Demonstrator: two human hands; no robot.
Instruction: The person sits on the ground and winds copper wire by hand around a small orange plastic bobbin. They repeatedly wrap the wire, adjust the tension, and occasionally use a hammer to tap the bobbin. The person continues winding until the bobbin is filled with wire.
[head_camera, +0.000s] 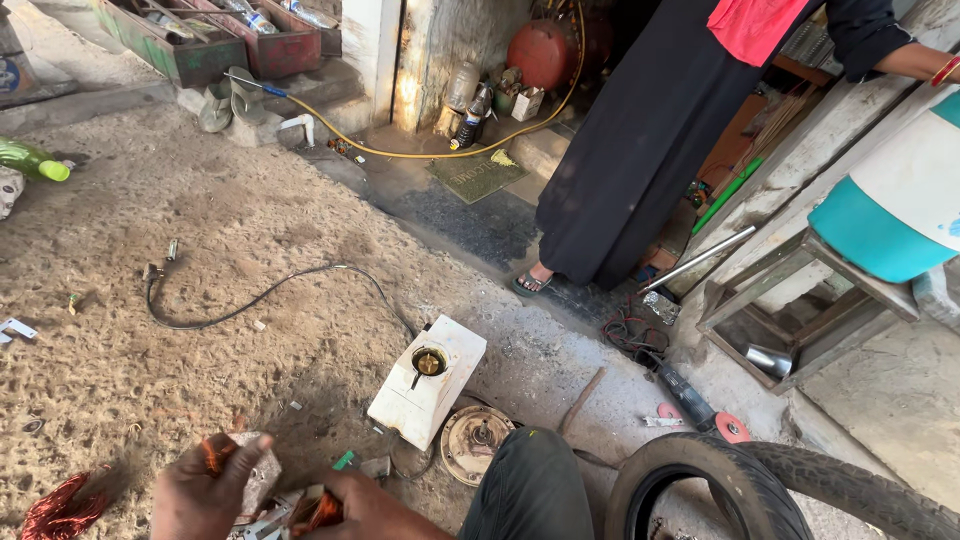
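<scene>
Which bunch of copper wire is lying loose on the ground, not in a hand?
The reddish copper coil at the bottom left corner lies alone on the sand. The other two bunches are gripped in the left hand and the right hand.

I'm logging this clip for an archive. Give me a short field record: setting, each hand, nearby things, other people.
setting: sandy ground outside a workshop doorway
left hand: grips a pale lump wound with copper wire
right hand: closed on a small copper coil piece
nearby: white box unit with black cable, round metal disc, tyre, angle grinder
other people: a person in a black robe stands at the door
</scene>
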